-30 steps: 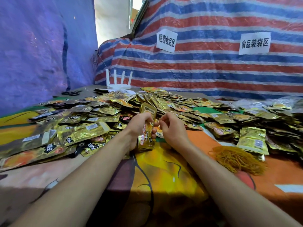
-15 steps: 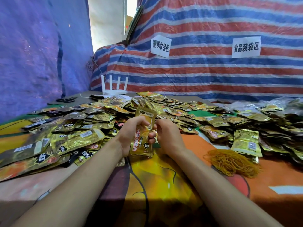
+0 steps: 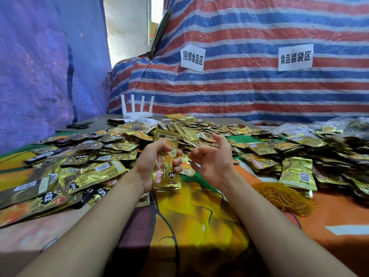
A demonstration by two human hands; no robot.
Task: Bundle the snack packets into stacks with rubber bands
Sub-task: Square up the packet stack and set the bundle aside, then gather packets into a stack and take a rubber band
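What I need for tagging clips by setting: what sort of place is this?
Probably a makeshift snack-packing workstation: paper signs on the striped tarp wall mark food bundling and bagging areas, loose snack packets heap the table, and a pile of rubber bands lies ready.

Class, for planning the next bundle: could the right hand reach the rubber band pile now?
Probably yes: the rubber band pile lies uncovered just right of the right hand, nothing between them.
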